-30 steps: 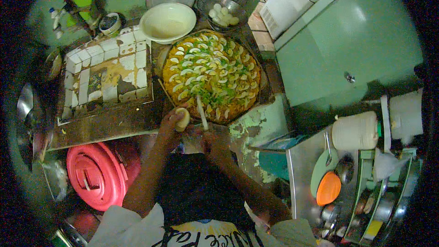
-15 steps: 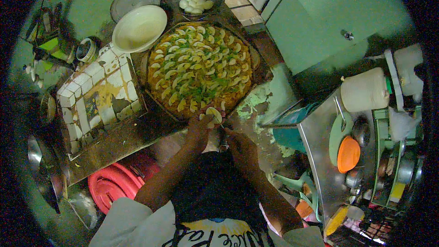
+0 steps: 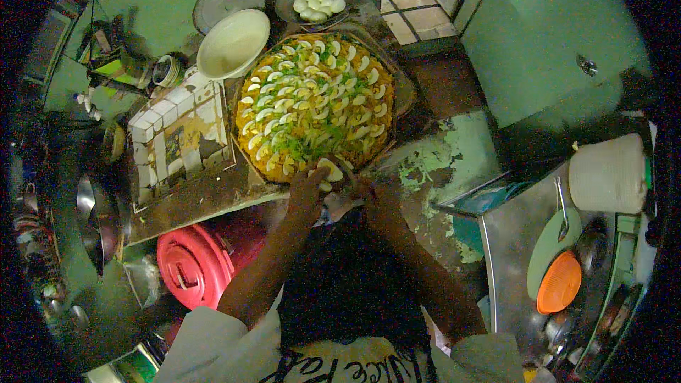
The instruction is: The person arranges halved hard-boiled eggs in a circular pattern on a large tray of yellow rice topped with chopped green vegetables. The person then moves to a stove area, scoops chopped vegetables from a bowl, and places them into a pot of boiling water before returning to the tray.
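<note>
- fingers (image 3: 312, 180) of the left hand (image 3: 304, 198) curled in, closed around a cut egg (image 3: 328, 168); pale cut face up, white of another piece just below it.
- right hand (image 3: 364, 195) just beside, near the egg; dark and blurred, cannot tell how far its fingers are bent or what they have hold of.
- both hands over the near edge of the large tray (image 3: 257, 175), at the front edge of the counter (image 3: 186, 207); forearms come in from the lower edge of view.
- egg sits over the tray's near edge, roughly mid-edge.
- tray is many-sided, full of yellow-orange food (image 3: 273, 159) topped with egg slices (image 3: 317, 69), curved, in loose rows; chopped greens (image 3: 312, 143) scattered between, thickest toward the near edge.
- back edge of counter, behind tray: metal bowl (image 3: 284, 8) with whole peeled eggs (image 3: 316, 4) piled inside.
- left of that, by the tray's back left corner: cream bowl (image 3: 233, 44), tilted; grey round disc (image 3: 221, 6) behind it.
- left part of counter: worn white tiles (image 3: 157, 158), some broken.
- below counter's front edge, left: red lid (image 3: 193, 266) with a handle.
- far right, steel surface (image 3: 507, 262): orange basket (image 3: 560, 282) beside a green board (image 3: 545, 259).
</note>
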The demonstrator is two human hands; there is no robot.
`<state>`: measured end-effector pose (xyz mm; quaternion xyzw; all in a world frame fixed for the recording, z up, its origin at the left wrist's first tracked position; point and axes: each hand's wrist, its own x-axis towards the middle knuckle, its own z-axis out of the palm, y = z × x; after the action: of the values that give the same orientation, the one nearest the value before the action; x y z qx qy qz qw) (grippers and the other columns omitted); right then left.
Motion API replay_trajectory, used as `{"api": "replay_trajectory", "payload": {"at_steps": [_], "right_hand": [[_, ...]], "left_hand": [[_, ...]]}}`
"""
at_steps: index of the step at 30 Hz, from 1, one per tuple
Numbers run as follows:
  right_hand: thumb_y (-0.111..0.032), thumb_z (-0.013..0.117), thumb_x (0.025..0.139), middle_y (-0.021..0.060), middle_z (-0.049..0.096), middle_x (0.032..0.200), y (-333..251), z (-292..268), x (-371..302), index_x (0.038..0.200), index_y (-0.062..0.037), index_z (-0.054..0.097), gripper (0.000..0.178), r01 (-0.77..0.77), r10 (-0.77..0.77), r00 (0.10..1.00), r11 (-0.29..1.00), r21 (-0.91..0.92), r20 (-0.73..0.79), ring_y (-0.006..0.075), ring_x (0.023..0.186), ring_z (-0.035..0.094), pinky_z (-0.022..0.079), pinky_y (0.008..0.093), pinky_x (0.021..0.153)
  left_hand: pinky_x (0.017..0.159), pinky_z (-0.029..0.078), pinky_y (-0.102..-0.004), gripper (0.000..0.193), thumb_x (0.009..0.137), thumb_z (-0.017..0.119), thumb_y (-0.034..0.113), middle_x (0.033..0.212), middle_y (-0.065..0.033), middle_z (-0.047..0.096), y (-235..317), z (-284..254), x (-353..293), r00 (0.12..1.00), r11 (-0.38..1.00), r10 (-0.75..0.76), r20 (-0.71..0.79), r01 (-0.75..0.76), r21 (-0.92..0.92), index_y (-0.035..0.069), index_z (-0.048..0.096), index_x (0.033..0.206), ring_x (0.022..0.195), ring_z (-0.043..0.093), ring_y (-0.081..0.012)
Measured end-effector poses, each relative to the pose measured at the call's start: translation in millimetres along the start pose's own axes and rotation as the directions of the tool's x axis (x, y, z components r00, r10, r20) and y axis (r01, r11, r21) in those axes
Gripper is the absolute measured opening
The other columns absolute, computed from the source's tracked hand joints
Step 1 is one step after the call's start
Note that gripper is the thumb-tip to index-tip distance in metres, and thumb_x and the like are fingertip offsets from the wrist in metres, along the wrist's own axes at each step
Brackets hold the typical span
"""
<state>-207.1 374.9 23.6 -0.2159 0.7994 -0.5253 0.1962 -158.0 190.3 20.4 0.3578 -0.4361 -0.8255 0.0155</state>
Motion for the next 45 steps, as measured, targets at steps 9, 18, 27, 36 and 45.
{"api": "replay_trajectory", "payload": {"at_steps": [9, 18, 27, 36, 45], "right_hand": [[-0.021, 0.058, 0.097, 0.0147, 0.069, 0.099, -34, -40, -21, 0.114, -0.0031, 0.063, 0.025, -0.060, 0.056, 0.993, 0.998, 0.034, 0.105, 0.0306, 0.093, 0.066, 0.051, 0.0406, 0.083], [-0.022, 0.054, 0.099, 0.0192, 0.068, 0.100, -24, -58, 27, 0.120, -0.0026, 0.061, 0.029, -0.320, 0.288, 0.930, 0.940, 0.120, 0.227, 0.0323, 0.088, 0.066, 0.051, 0.0466, 0.077], [-0.023, 0.055, 0.098, 0.0159, 0.069, 0.103, 8, -65, 1, 0.120, -0.0055, 0.062, 0.029, 0.082, -0.072, 0.995, 0.984, -0.157, 0.069, 0.0319, 0.088, 0.067, 0.053, 0.0419, 0.082], [-0.022, 0.059, 0.096, 0.0159, 0.070, 0.100, -8, -85, 39, 0.120, -0.0062, 0.063, 0.029, -0.407, 0.356, 0.900, 0.894, 0.189, 0.252, 0.0293, 0.074, 0.067, 0.054, 0.0418, 0.073], [-0.021, 0.060, 0.095, 0.0138, 0.068, 0.098, 4, -39, 21, 0.118, -0.0023, 0.062, 0.029, 0.217, -0.211, 0.970, 0.975, -0.046, 0.119, 0.0246, 0.071, 0.065, 0.053, 0.0385, 0.067]], "left_hand": [[0.086, 0.058, -0.0407, 0.032, 0.093, 0.058, 0.012, 0.114, -0.0171, 0.063, -13, 33, -20, 0.995, 0.971, 0.051, -0.090, -0.070, -0.227, -0.005, 0.054, 0.121, 0.100, 0.066, -0.0294], [0.085, 0.059, -0.0430, 0.031, 0.092, 0.060, 0.009, 0.112, -0.0176, 0.063, -15, 30, 7, 0.976, 0.968, 0.216, 0.011, -0.215, 0.126, -0.005, 0.054, 0.119, 0.100, 0.066, -0.0303], [0.083, 0.059, -0.0425, 0.026, 0.090, 0.061, 0.009, 0.107, -0.0187, 0.063, -17, 54, 3, 0.996, 0.996, 0.090, 0.005, -0.090, -0.001, -0.005, 0.056, 0.112, 0.098, 0.066, -0.0296], [0.081, 0.060, -0.0431, 0.027, 0.092, 0.062, 0.010, 0.106, -0.0170, 0.063, -33, 43, 28, 0.987, 0.983, 0.153, 0.053, -0.147, -0.109, -0.004, 0.055, 0.114, 0.096, 0.066, -0.0303], [0.076, 0.059, -0.0400, 0.032, 0.092, 0.062, 0.015, 0.106, -0.0162, 0.065, 6, 23, -2, 0.996, 0.961, -0.019, -0.092, -0.008, -0.276, -0.002, 0.055, 0.118, 0.095, 0.067, -0.0302]]}}
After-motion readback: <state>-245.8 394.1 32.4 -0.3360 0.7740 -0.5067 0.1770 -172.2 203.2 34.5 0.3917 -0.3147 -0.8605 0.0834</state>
